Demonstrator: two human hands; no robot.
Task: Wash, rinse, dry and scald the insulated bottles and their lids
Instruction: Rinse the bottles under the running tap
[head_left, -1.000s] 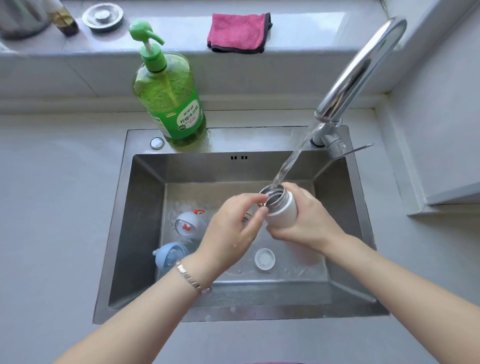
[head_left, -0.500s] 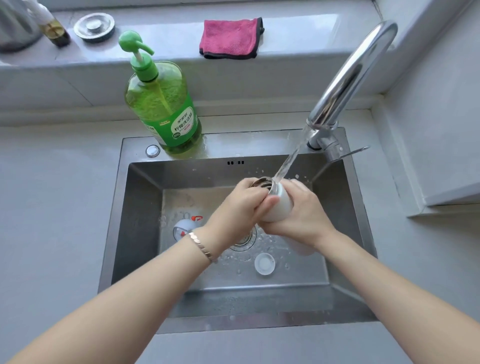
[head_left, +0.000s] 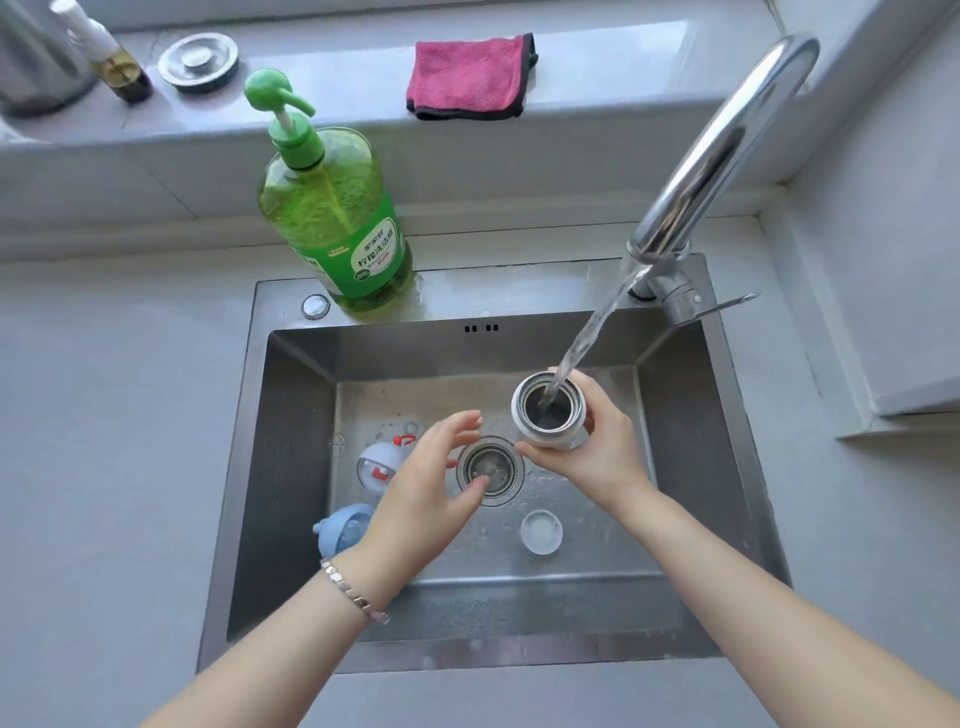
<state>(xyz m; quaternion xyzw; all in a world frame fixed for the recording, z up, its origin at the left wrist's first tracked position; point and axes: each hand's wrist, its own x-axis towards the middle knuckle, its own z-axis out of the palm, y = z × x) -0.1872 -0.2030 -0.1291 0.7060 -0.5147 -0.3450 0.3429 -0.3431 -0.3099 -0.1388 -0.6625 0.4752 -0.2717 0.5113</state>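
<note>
A person's right hand (head_left: 602, 457) closes its grip round a small white insulated bottle with a steel interior (head_left: 548, 415). It holds the bottle mouth-up over the basin so the stream (head_left: 597, 332) from the curved chrome tap (head_left: 727, 145) pours straight in, apparently the rinse stage. The left hand (head_left: 426, 488) hovers open and empty above the round drain strainer (head_left: 491, 470), near the bottle. A white-and-red domed lid (head_left: 379, 465), a pale blue lid (head_left: 343, 527) and a small translucent round cap (head_left: 541, 531) lie on the floor of the stainless steel sink (head_left: 291, 467), likely awaiting their turn. A green pump bottle of detergent (head_left: 332, 223) stands on the sink's rear ledge.
</note>
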